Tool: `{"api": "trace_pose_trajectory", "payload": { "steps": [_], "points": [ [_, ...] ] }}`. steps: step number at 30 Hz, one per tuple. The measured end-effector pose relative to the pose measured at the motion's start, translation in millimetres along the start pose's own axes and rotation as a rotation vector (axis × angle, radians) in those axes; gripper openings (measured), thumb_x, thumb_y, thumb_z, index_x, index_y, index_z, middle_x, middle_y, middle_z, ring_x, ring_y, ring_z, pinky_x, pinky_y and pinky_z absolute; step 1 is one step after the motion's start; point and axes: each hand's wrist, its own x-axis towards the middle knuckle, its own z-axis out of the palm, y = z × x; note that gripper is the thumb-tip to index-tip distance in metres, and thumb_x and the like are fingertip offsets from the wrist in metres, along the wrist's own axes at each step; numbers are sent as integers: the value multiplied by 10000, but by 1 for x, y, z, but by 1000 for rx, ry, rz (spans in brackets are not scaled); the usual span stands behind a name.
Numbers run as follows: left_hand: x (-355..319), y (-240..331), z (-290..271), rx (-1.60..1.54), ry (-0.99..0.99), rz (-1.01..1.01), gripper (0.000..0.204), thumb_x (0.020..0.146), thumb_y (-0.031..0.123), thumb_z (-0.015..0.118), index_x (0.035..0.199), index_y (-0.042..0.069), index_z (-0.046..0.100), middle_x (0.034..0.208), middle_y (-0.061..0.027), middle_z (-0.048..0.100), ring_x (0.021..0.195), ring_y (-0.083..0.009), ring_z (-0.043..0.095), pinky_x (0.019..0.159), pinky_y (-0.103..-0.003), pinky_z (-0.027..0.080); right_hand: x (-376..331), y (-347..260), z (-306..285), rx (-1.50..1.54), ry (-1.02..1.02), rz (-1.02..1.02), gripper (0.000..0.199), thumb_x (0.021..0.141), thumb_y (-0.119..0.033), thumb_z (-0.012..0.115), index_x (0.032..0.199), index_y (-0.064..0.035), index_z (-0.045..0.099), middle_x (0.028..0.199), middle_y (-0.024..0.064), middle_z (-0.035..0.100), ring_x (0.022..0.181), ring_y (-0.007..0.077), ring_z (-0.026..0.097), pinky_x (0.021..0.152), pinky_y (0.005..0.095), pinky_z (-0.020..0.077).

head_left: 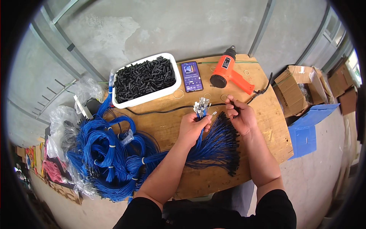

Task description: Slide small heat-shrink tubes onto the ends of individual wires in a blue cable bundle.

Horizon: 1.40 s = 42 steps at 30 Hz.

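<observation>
While we look down at the wooden table (213,175), we see a bunch of blue wires (201,114) standing up in our left hand (193,128), which is closed tight around it just over the middle of the table. The wires have shiny metal tips (202,104) at the top. Our right hand (240,116) is just beside them, with its fingers pinching a small black tube (235,108). One wire tip pokes out sideways between the two hands. Below the left hand the wires fan out across the table, and many of them end in little black sleeves (232,152). To the left lies a big tangled pile of blue wire bundles (106,156), hanging partly over the table edge. Farther back sits a white tray (146,99) full of short black tubes. Next to the tray lies a phone (191,76) with its screen lit. Right of the phone lies an orange heat gun (228,72), and its black cord (164,110) runs across the table. Off to the right, away from the table, stands an open cardboard box (301,89) with a blue sheet (310,128) beside it.
</observation>
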Motion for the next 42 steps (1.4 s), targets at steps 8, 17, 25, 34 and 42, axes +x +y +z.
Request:
{"api": "trace_pose_trajectory", "payload": {
  "steps": [8, 17, 25, 34, 42],
  "points": [
    [-1, 3, 0, 41, 8, -11, 161, 910, 117, 711, 896, -31, 648, 764, -61, 638, 627, -116, 594, 566, -251, 479, -2, 5, 3, -270, -48, -56, 166, 1008, -49, 421, 1138, -18, 520, 929, 118, 606, 610, 113, 441, 421, 200, 293],
    [0, 2, -4, 8, -21, -15, 147, 894, 124, 729, 901, -8, 661, 762, -58, 653, 618, -116, 595, 557, -254, 472, -11, 9, 13, -445, -84, -41, 213, 1004, -79, 478, 1096, 29, 636, 809, 39, 592, 566, 71, 431, 423, 182, 268],
    [0, 2, -5, -47, -1, -2, 141, 882, 114, 731, 904, -3, 655, 756, -59, 650, 609, -119, 590, 555, -257, 472, -13, 18, 14, -790, -71, -137, 288, 923, 9, 605, 1207, -32, 610, 865, 35, 650, 600, 24, 442, 506, 160, 295],
    [0, 4, -5, -40, 12, -9, 135, 882, 111, 730, 894, 1, 652, 746, -58, 647, 596, -117, 581, 546, -255, 461, -14, 20, 17, -807, -23, -177, 122, 909, -40, 683, 1018, 9, 711, 793, 23, 675, 553, 20, 429, 483, 175, 301],
    [2, 1, -5, -30, 31, -6, 133, 886, 113, 728, 877, 10, 645, 744, -57, 646, 594, -115, 580, 542, -250, 457, -14, 20, 16, -781, -78, -124, 160, 911, -39, 678, 1059, 16, 707, 797, 22, 673, 556, 20, 416, 485, 174, 296]
  ]
}}
